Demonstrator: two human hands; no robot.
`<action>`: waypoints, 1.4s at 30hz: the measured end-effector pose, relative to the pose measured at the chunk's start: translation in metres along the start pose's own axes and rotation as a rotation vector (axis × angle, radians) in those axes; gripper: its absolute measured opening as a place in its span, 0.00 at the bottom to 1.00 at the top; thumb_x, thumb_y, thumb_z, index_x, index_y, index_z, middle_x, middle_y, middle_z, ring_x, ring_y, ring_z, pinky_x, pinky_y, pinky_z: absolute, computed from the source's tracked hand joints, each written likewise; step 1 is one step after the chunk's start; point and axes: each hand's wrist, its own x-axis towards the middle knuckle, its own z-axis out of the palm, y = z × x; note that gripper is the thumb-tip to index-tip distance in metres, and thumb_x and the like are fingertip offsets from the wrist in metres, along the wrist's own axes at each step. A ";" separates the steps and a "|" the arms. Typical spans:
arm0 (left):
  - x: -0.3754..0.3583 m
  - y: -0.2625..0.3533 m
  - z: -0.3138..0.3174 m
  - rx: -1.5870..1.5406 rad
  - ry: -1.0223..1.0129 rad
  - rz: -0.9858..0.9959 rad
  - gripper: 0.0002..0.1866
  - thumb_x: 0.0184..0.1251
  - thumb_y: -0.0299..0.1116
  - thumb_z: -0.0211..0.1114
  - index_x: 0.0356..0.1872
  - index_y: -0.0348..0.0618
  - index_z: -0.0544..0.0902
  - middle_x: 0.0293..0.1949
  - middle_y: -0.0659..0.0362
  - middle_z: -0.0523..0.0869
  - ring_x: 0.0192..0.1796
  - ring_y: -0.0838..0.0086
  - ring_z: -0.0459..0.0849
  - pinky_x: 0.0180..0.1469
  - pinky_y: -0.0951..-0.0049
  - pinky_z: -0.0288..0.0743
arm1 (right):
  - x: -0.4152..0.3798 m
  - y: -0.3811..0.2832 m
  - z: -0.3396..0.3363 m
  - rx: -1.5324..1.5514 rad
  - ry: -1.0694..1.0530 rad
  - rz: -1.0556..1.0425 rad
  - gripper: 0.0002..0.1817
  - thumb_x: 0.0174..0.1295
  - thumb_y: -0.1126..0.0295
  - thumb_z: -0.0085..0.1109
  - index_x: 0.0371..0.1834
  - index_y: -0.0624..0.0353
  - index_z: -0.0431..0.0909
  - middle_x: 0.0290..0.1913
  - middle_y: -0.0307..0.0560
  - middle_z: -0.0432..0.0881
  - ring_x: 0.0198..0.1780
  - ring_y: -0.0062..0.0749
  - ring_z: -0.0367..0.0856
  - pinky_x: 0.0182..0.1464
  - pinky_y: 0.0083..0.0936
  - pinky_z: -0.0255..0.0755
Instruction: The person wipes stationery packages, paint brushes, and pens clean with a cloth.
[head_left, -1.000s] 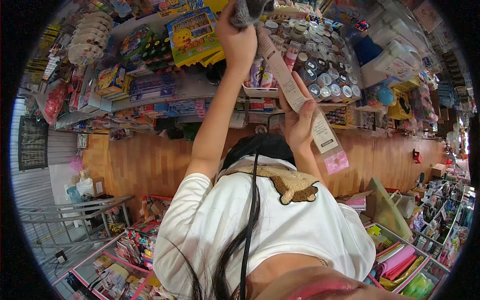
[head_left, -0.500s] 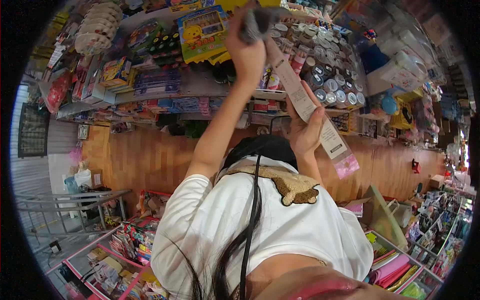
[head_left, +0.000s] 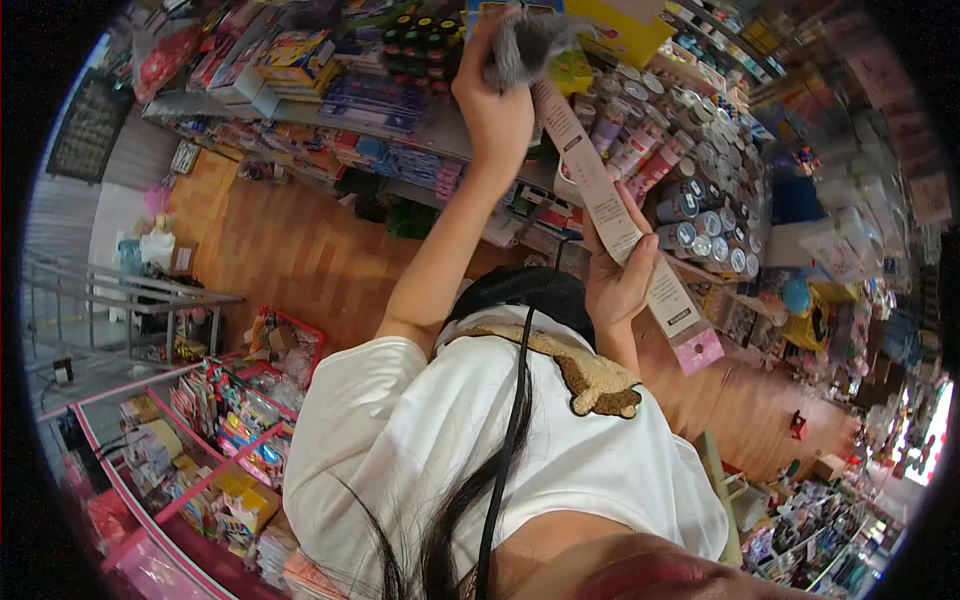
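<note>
My left hand [head_left: 495,115] is raised over the shelf, its fingers closed on a grey fuzzy cloth [head_left: 525,50]. The cloth touches or lies just beside the top end of a long, narrow printed package [head_left: 610,205]. This package is pale with small text and has a pink lower end. My right hand [head_left: 620,280] grips it lower down, thumb across the front and fingers behind. The package slants from upper left to lower right, in front of a shelf display of lidded tubs [head_left: 690,200].
Boxed goods [head_left: 295,55] and dark bottles [head_left: 420,45] stand on the shelf ahead. Behind my left side are a metal railing [head_left: 110,285] and a pink-edged display case [head_left: 160,510]. Wooden floor [head_left: 290,240] runs between the shelves. More stocked goods [head_left: 810,520] lie at the lower right.
My view has turned, so the shelves and floor appear shifted and rotated. Both hands keep hold of the cloth and the package. The yellow picture box has mostly slipped behind my left hand.
</note>
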 end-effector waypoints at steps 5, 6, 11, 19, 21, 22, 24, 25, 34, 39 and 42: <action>-0.069 0.048 -0.014 0.010 -0.187 0.054 0.29 0.43 0.23 0.67 0.53 0.47 0.76 0.55 0.54 0.76 0.65 0.57 0.65 0.65 0.57 0.53 | 0.014 0.026 0.024 0.057 0.007 0.096 0.36 0.66 0.45 0.33 0.64 0.67 0.56 0.64 0.47 0.62 0.64 0.35 0.61 0.65 0.29 0.53; -0.077 0.054 -0.021 0.114 -0.180 0.062 0.28 0.43 0.25 0.67 0.53 0.48 0.76 0.56 0.56 0.75 0.65 0.57 0.65 0.66 0.54 0.48 | 0.017 0.037 0.013 0.070 -0.072 0.066 0.31 0.68 0.50 0.32 0.64 0.66 0.55 0.63 0.47 0.62 0.63 0.36 0.61 0.64 0.29 0.54; -0.083 0.060 -0.051 0.364 -0.259 0.226 0.22 0.47 0.30 0.64 0.49 0.48 0.79 0.53 0.59 0.77 0.59 0.61 0.71 0.65 0.58 0.50 | 0.015 0.053 0.041 0.115 -0.109 0.335 0.30 0.68 0.51 0.35 0.65 0.63 0.52 0.64 0.49 0.61 0.65 0.36 0.60 0.65 0.32 0.54; -0.027 0.009 -0.140 0.614 0.154 0.117 0.23 0.42 0.21 0.65 0.46 0.43 0.80 0.46 0.56 0.79 0.51 0.60 0.74 0.57 0.64 0.62 | 0.027 0.070 0.083 0.238 -0.470 0.520 0.31 0.68 0.49 0.33 0.62 0.65 0.60 0.63 0.51 0.63 0.63 0.38 0.64 0.64 0.41 0.58; -0.024 -0.018 -0.165 0.698 0.230 0.049 0.22 0.45 0.18 0.63 0.46 0.46 0.80 0.46 0.55 0.79 0.52 0.62 0.75 0.58 0.68 0.64 | 0.031 0.071 0.093 0.127 -0.519 0.568 0.31 0.68 0.49 0.31 0.63 0.66 0.59 0.63 0.51 0.63 0.63 0.39 0.63 0.64 0.41 0.60; -0.025 -0.032 -0.181 0.651 0.280 -0.024 0.21 0.47 0.17 0.62 0.46 0.45 0.81 0.45 0.56 0.80 0.51 0.64 0.76 0.58 0.69 0.64 | 0.034 0.077 0.095 0.019 -0.558 0.539 0.34 0.68 0.46 0.30 0.62 0.67 0.59 0.63 0.51 0.64 0.64 0.39 0.63 0.64 0.37 0.60; -0.033 -0.056 -0.216 0.476 0.418 -0.136 0.16 0.53 0.19 0.60 0.45 0.42 0.80 0.44 0.56 0.81 0.48 0.69 0.77 0.54 0.71 0.67 | 0.042 0.103 0.091 -0.036 -0.595 0.576 0.35 0.67 0.45 0.30 0.62 0.66 0.60 0.63 0.51 0.63 0.63 0.40 0.64 0.64 0.36 0.59; -0.040 -0.066 -0.234 0.349 0.503 -0.174 0.13 0.57 0.22 0.60 0.45 0.38 0.80 0.43 0.56 0.81 0.46 0.72 0.78 0.52 0.73 0.69 | 0.047 0.112 0.092 -0.063 -0.611 0.593 0.35 0.67 0.44 0.30 0.62 0.66 0.60 0.63 0.51 0.63 0.63 0.40 0.64 0.64 0.35 0.59; -0.112 -0.054 -0.310 0.411 0.651 -0.375 0.18 0.54 0.14 0.51 0.48 0.33 0.77 0.40 0.59 0.82 0.40 0.80 0.78 0.42 0.81 0.69 | 0.171 0.243 0.133 -0.795 -0.956 -0.250 0.19 0.69 0.62 0.37 0.58 0.59 0.65 0.64 0.53 0.63 0.61 0.44 0.68 0.58 0.32 0.66; -0.139 -0.061 -0.320 0.414 0.651 -0.319 0.19 0.54 0.14 0.52 0.48 0.34 0.77 0.41 0.59 0.82 0.40 0.79 0.78 0.43 0.80 0.70 | 0.220 0.307 0.138 -1.153 -1.222 -0.377 0.22 0.60 0.75 0.43 0.59 0.49 0.67 0.65 0.40 0.63 0.63 0.39 0.65 0.60 0.33 0.65; -0.145 -0.055 -0.322 0.520 0.644 -0.364 0.18 0.54 0.15 0.53 0.48 0.34 0.78 0.42 0.56 0.82 0.41 0.75 0.79 0.46 0.78 0.70 | 0.250 0.342 0.121 -1.404 -1.257 -0.514 0.24 0.59 0.77 0.43 0.60 0.44 0.67 0.65 0.38 0.64 0.65 0.34 0.62 0.63 0.30 0.62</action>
